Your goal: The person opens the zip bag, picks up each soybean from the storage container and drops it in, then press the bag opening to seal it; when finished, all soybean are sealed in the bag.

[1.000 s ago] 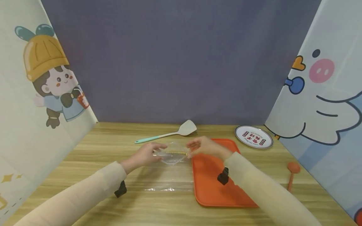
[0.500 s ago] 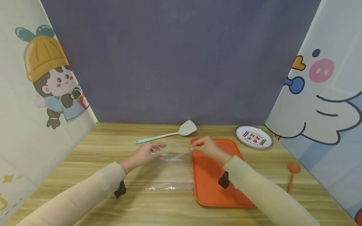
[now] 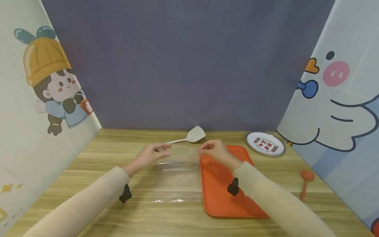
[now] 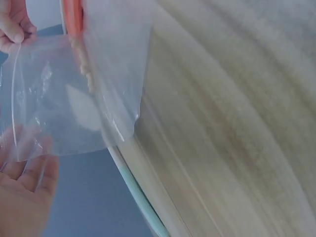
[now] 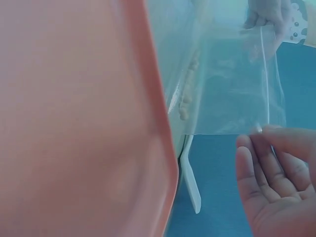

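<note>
A clear zip bag (image 3: 180, 164) lies toward me on the wooden table, its zip end raised between my hands. In the right wrist view, my right hand (image 5: 276, 170) pinches one end of the zip strip between thumb and index finger. My left hand (image 3: 154, 154) is at the other end, thumb and fingers spread apart. Several of its fingers (image 4: 29, 173) overlap the bag's edge in the left wrist view. Through the film shows a row of pale bead-like lumps (image 5: 187, 91), hidden in the head view.
An orange tray (image 3: 228, 197) lies right of the bag, under my right forearm. Behind the bag is a white spatula (image 3: 196, 134) with a mint handle. A printed oval plate (image 3: 265, 144) stands at the back right, and an orange spoon (image 3: 307, 176) lies at the right edge.
My left hand has moved up and away from me, and the bag's raised end has tilted. My right hand has gone from loose fingers to a pinch. The yellow row has left the head view.
</note>
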`<state>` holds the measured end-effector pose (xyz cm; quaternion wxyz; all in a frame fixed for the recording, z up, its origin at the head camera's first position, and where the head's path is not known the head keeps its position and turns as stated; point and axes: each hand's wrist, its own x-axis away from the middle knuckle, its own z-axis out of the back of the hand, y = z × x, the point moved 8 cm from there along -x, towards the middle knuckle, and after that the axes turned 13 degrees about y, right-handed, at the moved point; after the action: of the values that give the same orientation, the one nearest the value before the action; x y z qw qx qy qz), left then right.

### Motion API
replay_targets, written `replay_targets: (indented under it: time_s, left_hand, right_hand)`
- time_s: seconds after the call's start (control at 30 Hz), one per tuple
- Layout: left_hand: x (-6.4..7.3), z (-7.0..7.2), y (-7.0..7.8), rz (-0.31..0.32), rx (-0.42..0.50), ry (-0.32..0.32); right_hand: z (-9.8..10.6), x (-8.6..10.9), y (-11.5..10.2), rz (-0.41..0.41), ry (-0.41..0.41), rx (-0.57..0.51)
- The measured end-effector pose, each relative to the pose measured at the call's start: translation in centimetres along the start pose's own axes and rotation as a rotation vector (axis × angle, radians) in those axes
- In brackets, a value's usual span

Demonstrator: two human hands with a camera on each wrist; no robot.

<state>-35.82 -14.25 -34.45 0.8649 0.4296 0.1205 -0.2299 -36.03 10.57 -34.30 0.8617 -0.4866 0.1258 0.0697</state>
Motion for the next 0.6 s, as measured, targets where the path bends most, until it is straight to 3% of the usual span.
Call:
replay_targets:
  time_s: [0.17,0.33,0.6]
  left_hand:
    - [-0.5,1.4,0.1,-0.046,0.017,0.112]
    - [-0.9,2.4,-0.2,-0.028,0.023,0.197]
    - [-1.3,3.2,-2.6,0.181,0.068,0.227]
  right_hand:
    - [0.0,-0.5,-0.4,-0.028,0.015,-0.015]
    - [0.1,-0.9,-1.0,-0.033,0.03,-0.029]
    - [-0.1,-1.3,-2.0,-0.047,0.027,-0.041]
